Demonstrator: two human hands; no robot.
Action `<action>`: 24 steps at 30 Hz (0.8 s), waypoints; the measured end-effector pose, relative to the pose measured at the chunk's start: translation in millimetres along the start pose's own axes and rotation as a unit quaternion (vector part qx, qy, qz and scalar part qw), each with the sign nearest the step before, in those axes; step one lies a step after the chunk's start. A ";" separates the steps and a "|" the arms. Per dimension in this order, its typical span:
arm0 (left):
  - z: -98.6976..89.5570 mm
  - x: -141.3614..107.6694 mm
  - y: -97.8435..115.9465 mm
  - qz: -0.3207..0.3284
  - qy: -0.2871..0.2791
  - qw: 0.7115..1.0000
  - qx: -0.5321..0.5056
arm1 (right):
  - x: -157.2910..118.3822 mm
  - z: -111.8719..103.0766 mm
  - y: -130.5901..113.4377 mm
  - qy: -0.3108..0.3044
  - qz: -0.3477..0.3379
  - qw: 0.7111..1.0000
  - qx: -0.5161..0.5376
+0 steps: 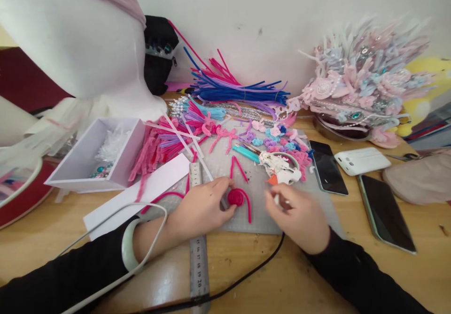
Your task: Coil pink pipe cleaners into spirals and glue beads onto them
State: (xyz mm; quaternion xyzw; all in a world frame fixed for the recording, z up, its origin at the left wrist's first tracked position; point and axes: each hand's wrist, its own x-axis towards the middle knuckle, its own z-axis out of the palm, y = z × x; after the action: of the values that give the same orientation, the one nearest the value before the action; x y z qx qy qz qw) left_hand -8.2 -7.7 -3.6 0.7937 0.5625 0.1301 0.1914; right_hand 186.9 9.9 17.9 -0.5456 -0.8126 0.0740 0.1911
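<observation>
My left hand [207, 205] pinches a coiled crimson pipe cleaner [235, 197] between thumb and fingers; its loose end curves off to the right and down. My right hand [294, 213] is closed, with a small white thing partly hidden between its fingers; it is just below the orange tip of a white glue gun [287, 175]. Beyond the coil, a bent crimson pipe cleaner [240, 168] lies on the grey mat [260, 220]. A steel ruler [199, 271] runs beneath my left wrist.
A white box [79, 164] stands at left. Pink and purple stems [151, 152], blue stems [239, 91] and small flowers [271, 140] lie behind. Phones [327, 167] and a feathery decoration [362, 79] are at right. A black cable [253, 276] crosses the front.
</observation>
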 end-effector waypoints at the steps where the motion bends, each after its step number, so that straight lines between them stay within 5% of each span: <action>1: 0.0 -0.3 0.0 0.000 0.002 1.000 0.002 | 0.1 3.2 -6.7 -0.023 -0.007 0.999 0.032; 7: -0.3 -2.0 0.3 0.002 0.006 1.000 -0.002 | 5.6 13.7 -22.2 -0.108 0.010 0.994 0.011; 15: -3.7 -1.9 2.4 -0.003 -0.001 1.000 -0.015 | 3.5 15.9 -21.8 -0.116 -0.012 0.992 -0.045; 24: -5.4 5.0 -2.1 0.004 -0.028 0.991 -0.133 | 2.7 20.5 -23.2 -0.086 -0.008 0.996 0.020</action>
State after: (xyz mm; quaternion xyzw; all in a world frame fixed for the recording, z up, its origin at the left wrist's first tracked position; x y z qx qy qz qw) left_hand -10.6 -1.5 0.2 0.7667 0.5316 0.1825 0.3102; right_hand 158.1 5.1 7.3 -0.5266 -0.8288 0.1353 0.1324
